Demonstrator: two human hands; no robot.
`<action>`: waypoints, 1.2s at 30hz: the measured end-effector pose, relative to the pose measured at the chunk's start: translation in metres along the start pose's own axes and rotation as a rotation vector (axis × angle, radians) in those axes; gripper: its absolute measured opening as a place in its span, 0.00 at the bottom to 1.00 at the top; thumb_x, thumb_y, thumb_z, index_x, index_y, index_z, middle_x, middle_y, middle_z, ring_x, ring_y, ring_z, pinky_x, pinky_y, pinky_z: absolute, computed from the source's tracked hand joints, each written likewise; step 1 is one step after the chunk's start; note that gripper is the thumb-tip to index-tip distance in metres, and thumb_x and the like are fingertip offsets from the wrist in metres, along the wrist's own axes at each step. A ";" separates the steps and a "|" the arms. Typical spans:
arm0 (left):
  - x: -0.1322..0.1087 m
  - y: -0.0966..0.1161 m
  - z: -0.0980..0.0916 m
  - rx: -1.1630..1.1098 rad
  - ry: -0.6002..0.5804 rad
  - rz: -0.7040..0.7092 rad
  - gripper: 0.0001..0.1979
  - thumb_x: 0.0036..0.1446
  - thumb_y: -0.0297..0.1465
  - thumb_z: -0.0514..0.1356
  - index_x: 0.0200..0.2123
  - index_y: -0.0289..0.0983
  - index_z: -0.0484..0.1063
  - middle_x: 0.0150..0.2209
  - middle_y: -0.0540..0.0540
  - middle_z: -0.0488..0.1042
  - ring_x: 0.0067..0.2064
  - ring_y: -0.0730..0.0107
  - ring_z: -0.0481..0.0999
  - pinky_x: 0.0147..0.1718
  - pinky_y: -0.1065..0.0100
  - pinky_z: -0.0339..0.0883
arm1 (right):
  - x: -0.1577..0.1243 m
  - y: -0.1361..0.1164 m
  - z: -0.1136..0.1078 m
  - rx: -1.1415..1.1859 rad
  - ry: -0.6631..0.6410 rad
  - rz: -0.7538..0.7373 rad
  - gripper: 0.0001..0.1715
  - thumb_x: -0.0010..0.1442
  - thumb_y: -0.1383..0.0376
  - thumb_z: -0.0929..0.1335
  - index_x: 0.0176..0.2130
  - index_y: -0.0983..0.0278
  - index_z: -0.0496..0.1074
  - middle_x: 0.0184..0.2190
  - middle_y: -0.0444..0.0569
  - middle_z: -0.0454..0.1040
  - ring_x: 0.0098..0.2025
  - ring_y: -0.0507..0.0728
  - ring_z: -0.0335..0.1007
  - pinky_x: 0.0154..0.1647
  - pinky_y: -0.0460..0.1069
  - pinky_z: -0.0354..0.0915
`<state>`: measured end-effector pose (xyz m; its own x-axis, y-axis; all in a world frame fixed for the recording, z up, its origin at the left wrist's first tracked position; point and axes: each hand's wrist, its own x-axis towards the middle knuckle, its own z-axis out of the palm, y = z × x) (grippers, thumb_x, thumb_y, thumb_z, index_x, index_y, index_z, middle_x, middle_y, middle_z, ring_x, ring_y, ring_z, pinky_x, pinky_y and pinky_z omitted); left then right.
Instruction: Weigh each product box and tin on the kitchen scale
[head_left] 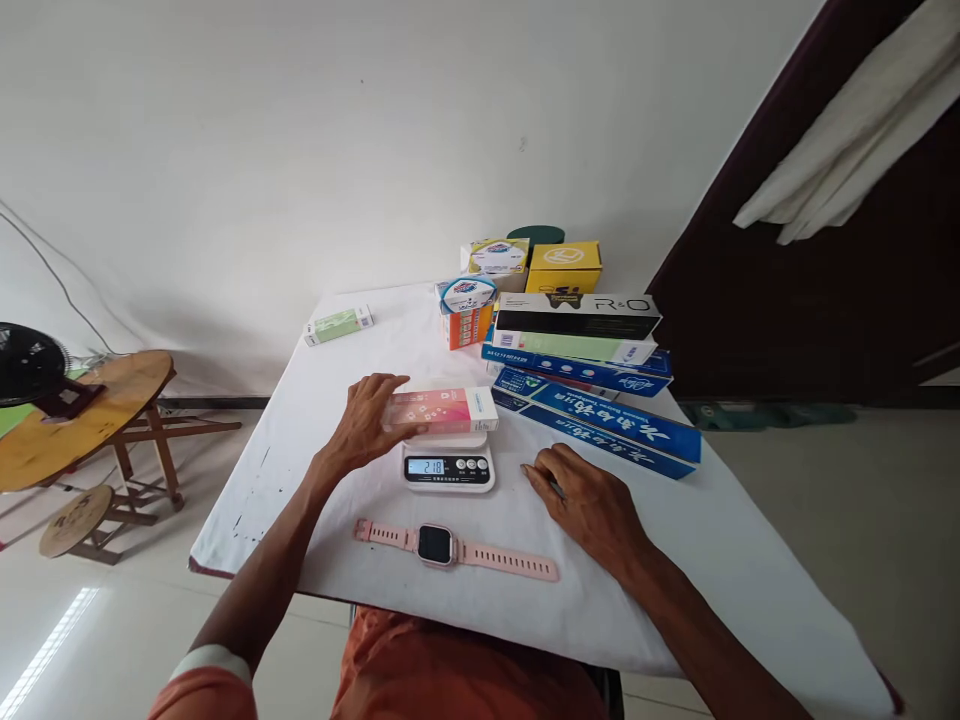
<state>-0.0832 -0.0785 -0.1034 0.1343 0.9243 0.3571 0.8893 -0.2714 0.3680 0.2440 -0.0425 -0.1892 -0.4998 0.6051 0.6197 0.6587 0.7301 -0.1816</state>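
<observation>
A slim pink-and-white carton (435,410) lies across a white digital kitchen scale (448,484), whose display reads about 218. My left hand (367,420) is closed round the carton's left end, thumb at the near side and fingers at the far side. To the right of the scale, my right hand (589,500) rests on the table with its fingers curled in. A small dark piece shows between those fingers, too little of it to name. In front of the scale a pink-strapped smartwatch (435,545) is laid out flat.
Blue toothpaste boxes (600,425) and a black-and-white box (577,315) are stacked at the right. Behind them stand a yellow box (564,265) and an orange box (469,326). A green carton (339,326) lies far left. A round wooden table (105,420) holds a black fan (34,365).
</observation>
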 end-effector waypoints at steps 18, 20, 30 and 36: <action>0.062 -0.132 -0.053 0.276 -0.056 -0.390 0.26 0.59 0.42 0.66 0.59 0.41 0.70 0.58 0.36 0.71 0.62 0.42 0.67 0.61 0.45 0.60 | 0.003 -0.001 -0.003 0.010 0.022 -0.005 0.19 0.75 0.63 0.61 0.30 0.62 0.67 0.25 0.42 0.69 0.22 0.49 0.64 0.24 0.46 0.55; 0.075 -0.156 -0.053 0.332 -0.074 -0.474 0.27 0.59 0.42 0.65 0.60 0.42 0.70 0.61 0.34 0.67 0.64 0.40 0.63 0.62 0.44 0.57 | 0.003 -0.001 -0.003 -0.002 0.020 0.006 0.19 0.75 0.63 0.61 0.31 0.62 0.67 0.25 0.42 0.70 0.23 0.49 0.64 0.24 0.45 0.56; 0.093 -0.196 -0.048 0.331 -0.120 -0.628 0.51 0.51 0.53 0.68 0.71 0.40 0.53 0.71 0.28 0.50 0.71 0.32 0.53 0.64 0.40 0.55 | 0.002 0.002 0.000 -0.013 0.041 -0.022 0.17 0.75 0.64 0.63 0.32 0.64 0.69 0.27 0.43 0.71 0.24 0.48 0.65 0.24 0.44 0.57; 0.121 -0.225 -0.056 0.220 -0.310 -0.712 0.63 0.38 0.54 0.74 0.73 0.46 0.49 0.74 0.33 0.43 0.72 0.30 0.55 0.63 0.45 0.61 | 0.000 0.005 0.001 -0.001 0.023 0.002 0.16 0.74 0.64 0.63 0.33 0.63 0.72 0.28 0.46 0.75 0.25 0.50 0.68 0.24 0.45 0.59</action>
<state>-0.2919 0.0793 -0.0947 -0.4110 0.8965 -0.1657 0.8682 0.4403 0.2287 0.2470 -0.0385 -0.1904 -0.4859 0.5990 0.6365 0.6603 0.7287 -0.1817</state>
